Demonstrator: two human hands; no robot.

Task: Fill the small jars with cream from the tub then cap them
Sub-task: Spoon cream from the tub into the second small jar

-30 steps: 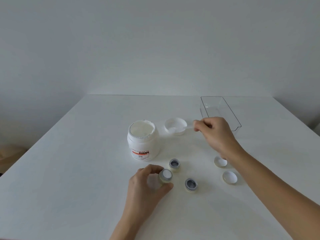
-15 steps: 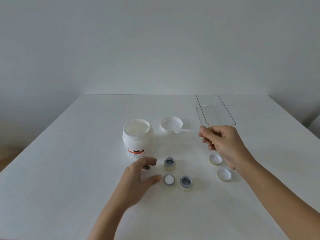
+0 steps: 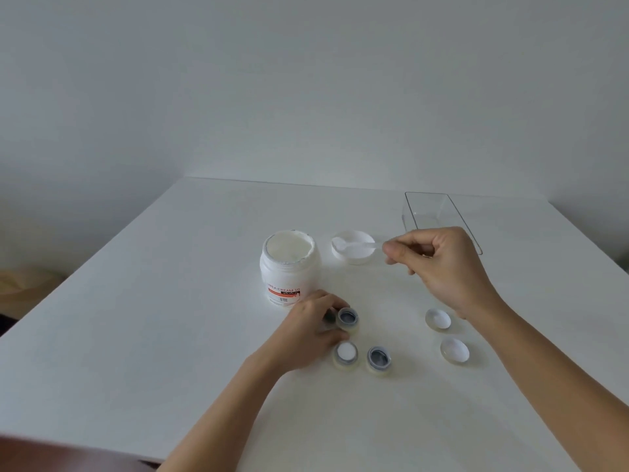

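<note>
L fingers round small empty jar — R fingers pinching clear plastic spoon over round white lid.

clear tray near end: behind right hand | tub label: partly unreadable

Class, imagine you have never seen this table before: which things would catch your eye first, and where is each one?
First, the open cream tub at the centre, full of white cream. Next, the two hands: the right hand pinches a small spatula over the tub lid, while the left hand grips an empty small jar just in front of the tub. Nearer, one filled jar stands beside another empty one.
</note>
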